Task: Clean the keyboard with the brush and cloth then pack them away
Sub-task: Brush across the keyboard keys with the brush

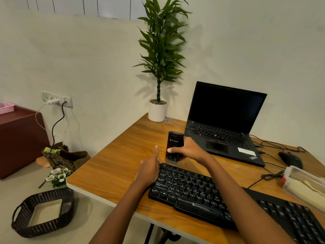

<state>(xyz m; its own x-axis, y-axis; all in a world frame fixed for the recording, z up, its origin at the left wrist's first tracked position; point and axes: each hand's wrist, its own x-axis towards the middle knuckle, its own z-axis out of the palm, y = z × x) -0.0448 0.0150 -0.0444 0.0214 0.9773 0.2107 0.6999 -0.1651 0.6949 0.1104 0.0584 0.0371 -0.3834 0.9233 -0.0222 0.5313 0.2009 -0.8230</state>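
A black Zebronics keyboard [198, 196] lies across the wooden desk [112, 173]. Just beyond its far left corner stands a black cylindrical case [173, 141] with a small white logo, upright on the desk. My right hand [186, 150] is wrapped around its lower half. My left hand [151, 166] rests at the keyboard's far left corner, fingers straight and together, holding nothing, a little left of the case. A clear plastic box [304, 185] with a cream cloth and a red-tipped item inside sits at the right edge.
An open black laptop [225, 125] stands behind the keyboard, a black mouse [290, 159] and cables to its right. A white potted plant [158, 110] is at the desk's far corner. On the floor left: a dark wicker basket [42, 212], artificial flowers, a bag, a brown cabinet.
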